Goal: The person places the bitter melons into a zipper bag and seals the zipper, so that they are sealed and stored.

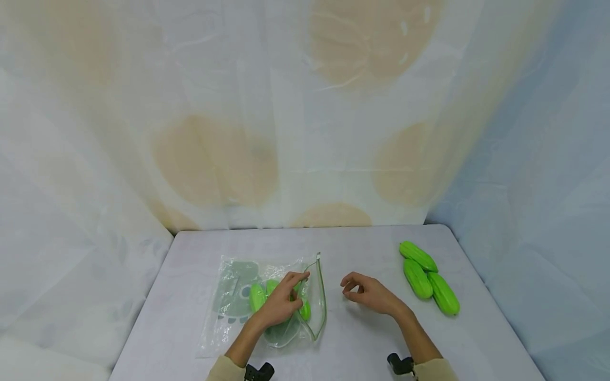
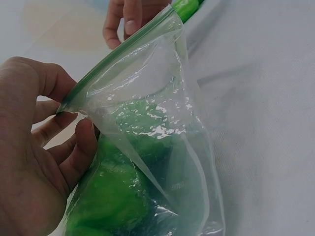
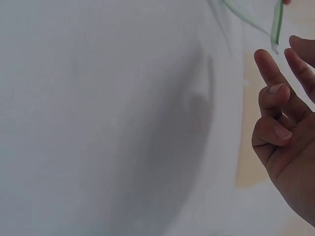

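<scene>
A clear zip bag (image 1: 233, 291) with a green zip strip and printed pattern lies on the table, its mouth gaping to the right. Inside are several bright green, cucumber-like vegetables (image 1: 257, 297), partly hidden under my left hand (image 1: 282, 305). That hand holds the bag's film at the mouth; in the left wrist view its fingers (image 2: 54, 81) meet the corner of the zip strip (image 2: 118, 51). To the right of the mouth my right hand (image 1: 374, 295) hovers with fingers loosely bent, holding nothing. In the right wrist view its fingers (image 3: 273, 130) enclose no object.
Three more of the green vegetables (image 1: 443, 293) lie together at the right side of the white table (image 1: 352, 349). Patterned curtains (image 1: 295, 148) hang behind the table and along both sides.
</scene>
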The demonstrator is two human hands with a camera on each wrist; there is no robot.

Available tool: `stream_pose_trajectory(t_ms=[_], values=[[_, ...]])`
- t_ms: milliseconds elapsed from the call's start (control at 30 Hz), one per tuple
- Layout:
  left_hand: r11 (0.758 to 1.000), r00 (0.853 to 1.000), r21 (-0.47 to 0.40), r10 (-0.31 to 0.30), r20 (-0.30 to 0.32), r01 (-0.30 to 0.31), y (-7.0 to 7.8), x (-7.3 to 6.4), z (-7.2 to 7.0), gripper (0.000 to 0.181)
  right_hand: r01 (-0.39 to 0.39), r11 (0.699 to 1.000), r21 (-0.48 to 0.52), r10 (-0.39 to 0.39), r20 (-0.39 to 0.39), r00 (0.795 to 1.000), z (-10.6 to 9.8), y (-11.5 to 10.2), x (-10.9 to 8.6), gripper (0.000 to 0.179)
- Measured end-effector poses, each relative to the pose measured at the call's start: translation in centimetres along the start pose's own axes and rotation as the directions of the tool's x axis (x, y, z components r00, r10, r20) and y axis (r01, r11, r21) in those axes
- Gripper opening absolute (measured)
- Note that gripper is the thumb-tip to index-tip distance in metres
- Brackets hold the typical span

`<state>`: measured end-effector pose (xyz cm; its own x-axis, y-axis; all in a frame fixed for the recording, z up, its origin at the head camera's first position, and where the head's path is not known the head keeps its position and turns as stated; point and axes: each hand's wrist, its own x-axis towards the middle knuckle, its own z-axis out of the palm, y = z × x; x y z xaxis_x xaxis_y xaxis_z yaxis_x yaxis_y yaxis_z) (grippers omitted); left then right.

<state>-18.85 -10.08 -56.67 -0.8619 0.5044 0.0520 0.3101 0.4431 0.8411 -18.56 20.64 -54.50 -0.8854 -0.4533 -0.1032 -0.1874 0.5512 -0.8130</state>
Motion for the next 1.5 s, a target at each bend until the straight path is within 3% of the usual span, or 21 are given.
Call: stream_pose_trajectory(t_ms=[300,500,667,767,1067,1500], values=[[1.0,1.0,-0.01,0.004,0.002,-0.004,-0.1,0.0,0.0,0.071,-0.053,0.998,-0.029,0.049,-0.123,0.991,-3.8,2.7,-2.4,0.025],[1.0,1.0,-0.007,0.01,0.001,-0.01,-0.2,-0.1,0.1,0.071,-0.106,0.994,-0.019,0.099,-0.22,0.971,-6.4,3.7,-4.0,0.026],[1.0,1.0,0.005,0.018,-0.001,-0.018,-0.3,0.0,0.1,0.072,-0.096,0.994,-0.055,0.076,-0.283,0.956,-8.0,4.4,-5.0,0.026],[1.0,1.0,0.002,0.022,0.0,-0.022,-0.3,0.0,0.2,0.072,-0.13,0.988,-0.088,0.097,-0.306,0.947,-8.8,4.8,-5.4,0.03],[1.0,1.0,0.005,0.017,-0.002,-0.017,-0.5,0.0,0.1,0.073,-0.229,0.968,-0.101,0.188,-0.309,0.932,-10.8,5.9,-6.3,0.051],[1.0,1.0,0.011,0.005,-0.001,-0.005,-0.4,-0.1,0.0,0.072,-0.172,0.953,-0.251,0.086,-0.321,0.943,-12.0,8.6,-6.5,0.05]])
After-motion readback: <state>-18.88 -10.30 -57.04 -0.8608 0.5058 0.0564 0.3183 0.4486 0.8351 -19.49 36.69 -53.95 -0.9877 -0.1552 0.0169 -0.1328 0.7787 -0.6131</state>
